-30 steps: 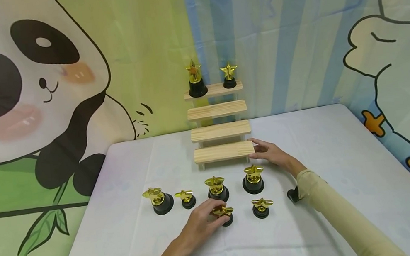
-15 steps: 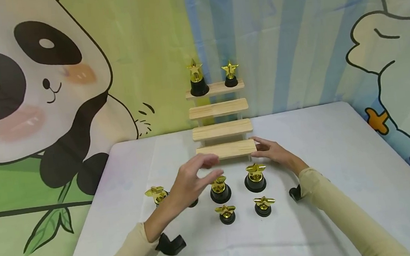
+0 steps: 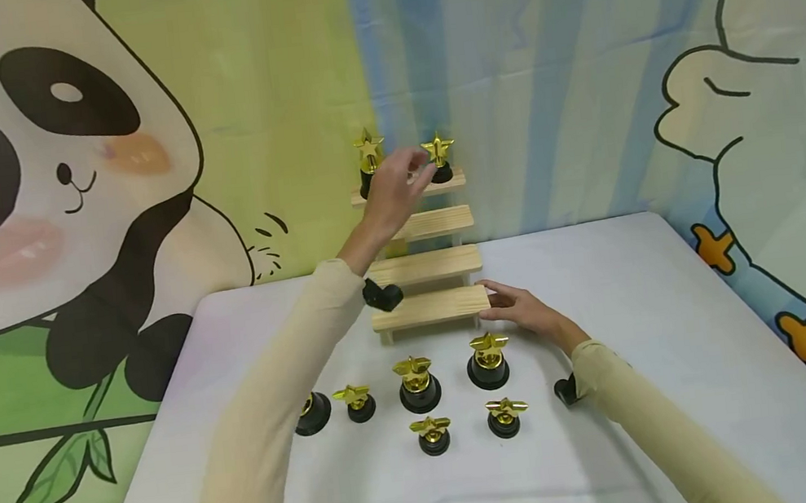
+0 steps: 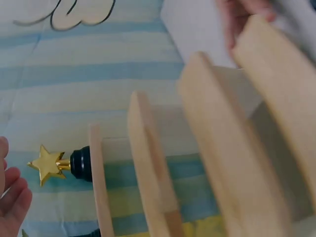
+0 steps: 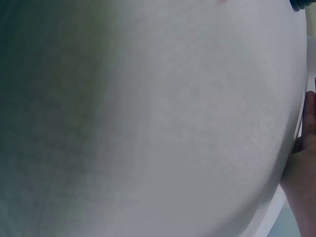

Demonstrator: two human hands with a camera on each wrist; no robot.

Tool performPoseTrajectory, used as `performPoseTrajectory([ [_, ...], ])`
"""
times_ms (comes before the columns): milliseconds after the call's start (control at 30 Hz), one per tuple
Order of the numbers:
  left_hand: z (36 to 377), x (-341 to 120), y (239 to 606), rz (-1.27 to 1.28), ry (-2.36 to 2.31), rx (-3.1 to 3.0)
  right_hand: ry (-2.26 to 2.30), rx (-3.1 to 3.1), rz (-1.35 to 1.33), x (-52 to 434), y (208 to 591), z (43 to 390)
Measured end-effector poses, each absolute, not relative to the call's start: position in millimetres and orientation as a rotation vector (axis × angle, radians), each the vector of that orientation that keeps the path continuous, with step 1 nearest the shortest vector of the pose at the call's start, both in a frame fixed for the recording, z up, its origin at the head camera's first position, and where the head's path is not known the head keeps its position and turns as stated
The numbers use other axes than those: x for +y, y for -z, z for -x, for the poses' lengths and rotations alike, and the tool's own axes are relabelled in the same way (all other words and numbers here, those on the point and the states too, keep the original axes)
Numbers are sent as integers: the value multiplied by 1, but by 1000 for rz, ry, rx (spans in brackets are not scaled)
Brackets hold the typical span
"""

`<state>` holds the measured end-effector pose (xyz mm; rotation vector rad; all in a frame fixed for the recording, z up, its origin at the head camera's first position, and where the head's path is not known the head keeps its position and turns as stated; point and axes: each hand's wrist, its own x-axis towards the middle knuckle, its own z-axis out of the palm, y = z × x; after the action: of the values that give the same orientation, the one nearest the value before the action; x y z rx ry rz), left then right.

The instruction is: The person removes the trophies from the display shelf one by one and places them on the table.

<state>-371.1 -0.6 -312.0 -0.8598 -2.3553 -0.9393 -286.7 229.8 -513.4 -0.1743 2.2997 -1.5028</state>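
My left hand (image 3: 397,191) is raised in front of the top step of a wooden tiered display stand (image 3: 431,307), fingers loosely bent and holding nothing. Just right of it, a small gold star trophy (image 3: 439,153) stands upright on a black base. A larger star trophy (image 3: 367,157) at that step's left end is partly covered by the hand. In the left wrist view, a gap separates the fingers (image 4: 17,197) from the small trophy's star (image 4: 48,165). My right hand (image 3: 523,311) grips the right end of the lowest step between thumb and fingers.
Several more star trophies stand on the white table (image 3: 596,264) before the stand, among them a large one (image 3: 488,361) and a small one (image 3: 433,437). The left sleeve partly hides another trophy (image 3: 315,416). A printed cloth (image 3: 287,132) hangs close behind the stand.
My left hand has let go of a small front trophy on the table and risen, empty, up to the top step. The right hand keeps its place at the lowest step.
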Motion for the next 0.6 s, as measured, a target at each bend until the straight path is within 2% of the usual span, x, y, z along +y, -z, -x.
performPoseTrajectory([
  [267,410,18,297,626,948,-2400,1548,2294,254,219,511,285],
  [600,420,19,303,512,1055,-2527,1547,2257,259,219,510,287],
])
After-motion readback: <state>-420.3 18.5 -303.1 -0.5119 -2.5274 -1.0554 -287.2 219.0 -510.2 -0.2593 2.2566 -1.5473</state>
